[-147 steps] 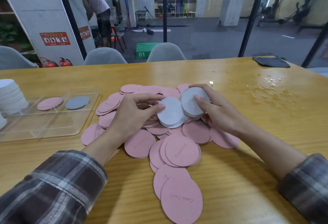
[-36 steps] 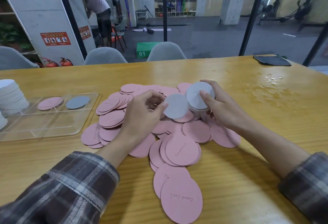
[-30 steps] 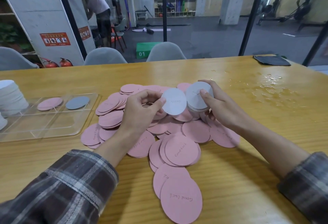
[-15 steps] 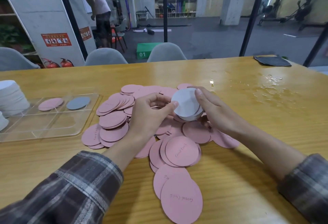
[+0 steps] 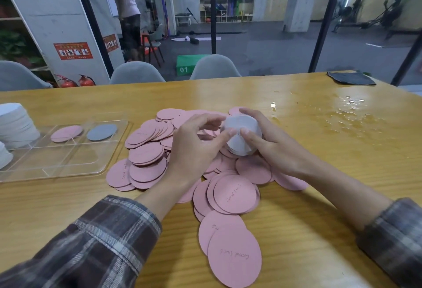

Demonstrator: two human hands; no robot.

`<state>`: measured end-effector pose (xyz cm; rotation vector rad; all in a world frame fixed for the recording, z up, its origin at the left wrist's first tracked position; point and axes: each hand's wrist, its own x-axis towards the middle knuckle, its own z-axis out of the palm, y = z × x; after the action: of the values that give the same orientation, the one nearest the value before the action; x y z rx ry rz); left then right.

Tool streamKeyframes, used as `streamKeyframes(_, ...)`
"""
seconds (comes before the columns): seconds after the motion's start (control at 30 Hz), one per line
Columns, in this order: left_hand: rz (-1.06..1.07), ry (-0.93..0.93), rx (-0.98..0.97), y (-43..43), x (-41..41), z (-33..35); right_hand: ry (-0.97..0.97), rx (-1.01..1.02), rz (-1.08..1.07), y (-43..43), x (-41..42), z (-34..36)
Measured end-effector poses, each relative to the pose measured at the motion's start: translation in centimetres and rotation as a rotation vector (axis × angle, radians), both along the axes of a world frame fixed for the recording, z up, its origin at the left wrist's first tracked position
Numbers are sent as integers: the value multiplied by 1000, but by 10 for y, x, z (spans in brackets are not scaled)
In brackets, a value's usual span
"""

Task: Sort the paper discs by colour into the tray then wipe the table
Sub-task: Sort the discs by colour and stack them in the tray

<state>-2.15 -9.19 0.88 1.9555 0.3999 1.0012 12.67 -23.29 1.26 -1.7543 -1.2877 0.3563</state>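
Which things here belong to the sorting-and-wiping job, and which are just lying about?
Job: grey disc stack in right hand, pink disc pile, clear tray, dark cloth, wet patch.
Lying about: grey chairs, fire extinguishers, green box.

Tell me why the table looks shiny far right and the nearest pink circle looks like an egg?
Head view: light glints off the wet patch on the table; same head view, the wide-angle lens stretches the nearest pink disc near the frame's edge.
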Motion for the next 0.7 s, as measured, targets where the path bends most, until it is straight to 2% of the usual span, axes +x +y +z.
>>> streamKeyframes(0.13, -162, 110, -33, 11, 1, 0, -93, 9, 31, 8, -5, 7)
streamKeyframes(0.33, -84, 167, 117, 16, 3, -8, -294, -63, -1, 14, 1, -2)
streamKeyframes(0.47, -108, 198, 143, 9, 3, -12, -236, -70, -26, 13, 3, -5)
streamKeyframes(0.63, -27, 305, 295, 4, 3, -16, -219, -138, -12, 14, 0, -7)
streamKeyframes(0.7, -29, 287, 264, 5, 2, -15, -224, -141, -13, 13, -1, -6)
